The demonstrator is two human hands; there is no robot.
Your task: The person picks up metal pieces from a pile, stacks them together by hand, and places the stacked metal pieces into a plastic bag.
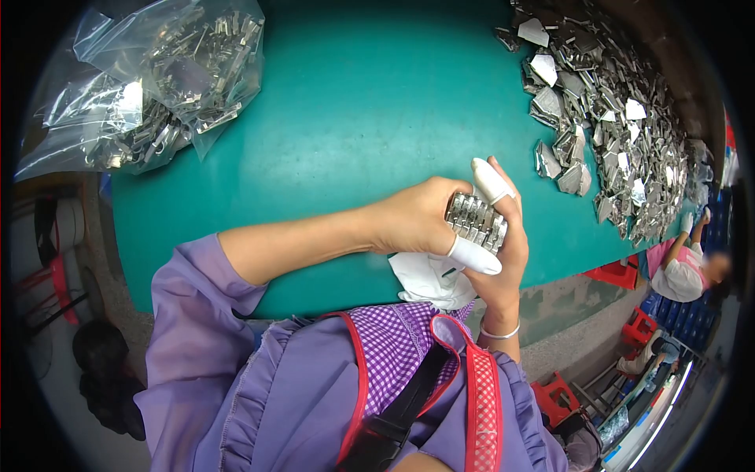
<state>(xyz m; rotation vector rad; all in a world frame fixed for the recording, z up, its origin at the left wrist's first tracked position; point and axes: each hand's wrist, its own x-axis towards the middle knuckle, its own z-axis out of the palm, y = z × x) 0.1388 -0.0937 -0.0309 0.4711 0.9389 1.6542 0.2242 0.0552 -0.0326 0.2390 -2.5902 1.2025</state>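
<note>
A small stack of shiny metal pieces (474, 222) is held between my two hands, over the near edge of the green table (338, 118). My left hand (425, 216) comes in from the left and grips the stack's left side, a white cover on its thumb. On the right, my right hand (513, 244) wraps round the other side, with a white cover on one finger and a bracelet at the wrist. Below the hands lies a white cloth (429, 283), partly hidden by them.
Clear plastic bags (169, 86) of metal parts lie at the back left. A large heap of loose metal pieces (609, 130) covers the right side. Beyond the table's right end are a person in pink and white (680, 271), red stools (557, 397) and other people.
</note>
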